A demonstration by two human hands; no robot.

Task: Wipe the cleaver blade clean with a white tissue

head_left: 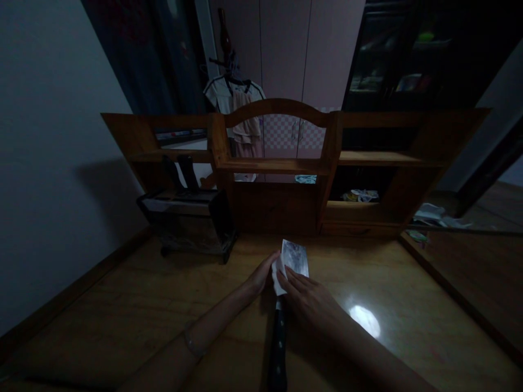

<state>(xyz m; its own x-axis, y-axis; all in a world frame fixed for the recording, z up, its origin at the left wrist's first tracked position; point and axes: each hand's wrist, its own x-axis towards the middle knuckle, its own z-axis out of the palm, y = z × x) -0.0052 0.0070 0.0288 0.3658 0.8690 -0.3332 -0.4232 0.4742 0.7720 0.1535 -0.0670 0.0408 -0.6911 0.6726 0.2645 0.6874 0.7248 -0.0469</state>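
Note:
A cleaver (295, 257) lies over the table with its broad blade pointing away from me and its black riveted handle toward me. White tissue (278, 276) is wrapped over the left edge of the blade, close to the handle. My left hand (260, 276) is closed on the tissue at the left side of the blade, its fingertips partly hidden. My right hand (307, 296) lies across the lower blade, its fingers pressing the tissue against the metal. Neither hand is on the handle.
A knife block (186, 223) with black-handled knives stands at the back left. Behind it a wooden shelf unit (278, 209) runs along the table (204, 294). A raised wooden edge (453, 291) borders the right side. Light glares on the tabletop right of my hand.

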